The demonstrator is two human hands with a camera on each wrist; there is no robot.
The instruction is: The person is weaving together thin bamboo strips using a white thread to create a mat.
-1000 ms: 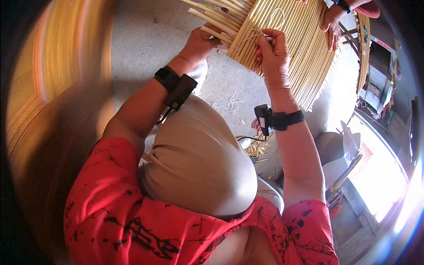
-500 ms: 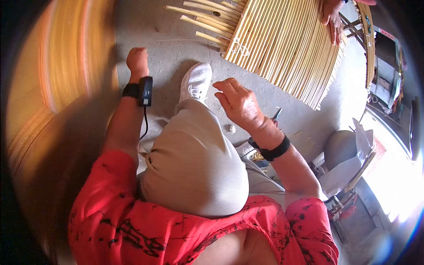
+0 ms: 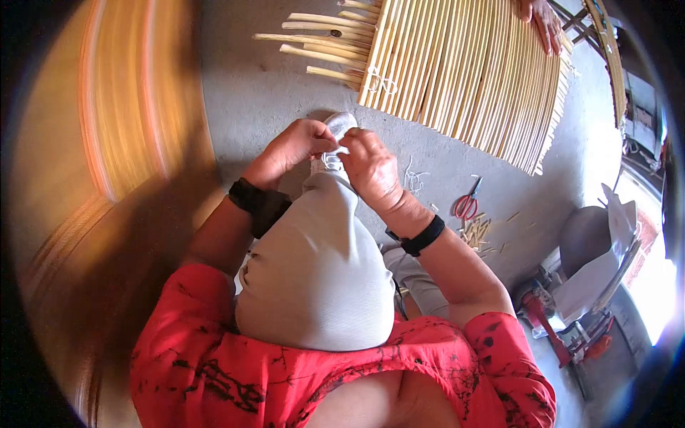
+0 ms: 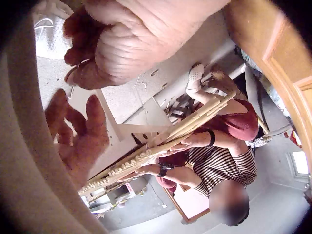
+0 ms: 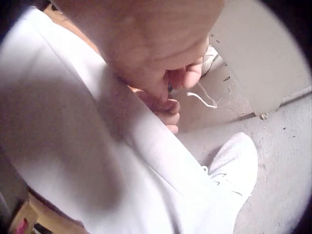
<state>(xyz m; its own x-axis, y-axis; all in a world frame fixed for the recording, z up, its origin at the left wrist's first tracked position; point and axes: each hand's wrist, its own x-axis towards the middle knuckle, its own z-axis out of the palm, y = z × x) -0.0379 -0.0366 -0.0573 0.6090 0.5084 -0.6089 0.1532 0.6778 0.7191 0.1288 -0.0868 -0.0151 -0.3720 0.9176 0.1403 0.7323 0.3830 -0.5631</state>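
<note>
Over the shoe (image 3: 341,123), the left hand (image 3: 296,146) and right hand (image 3: 372,171) meet with bent fingers, pinching a thin white string (image 5: 202,100) whose loose end hangs from the fingertips. A small dark spot between the fingers is too small to identify. In the left wrist view, the left hand (image 4: 141,44) has curled fingers, and the right hand (image 4: 80,141) faces it. Apart from both hands lies a mat of pale sticks (image 3: 457,71), with looped white cord (image 3: 382,82) on its near left corner.
Red-handled scissors (image 3: 466,207) and short stick pieces (image 3: 477,232) lie on the floor, right of the hands. Stick ends jut left from the mat. Another person's hand (image 3: 546,25) rests at its far right. The bent knee (image 3: 317,264) is below the hands.
Both hands have left the mat's corner and come back toward the body. Half a second ago they were wide apart; now they are together over the shoe.
</note>
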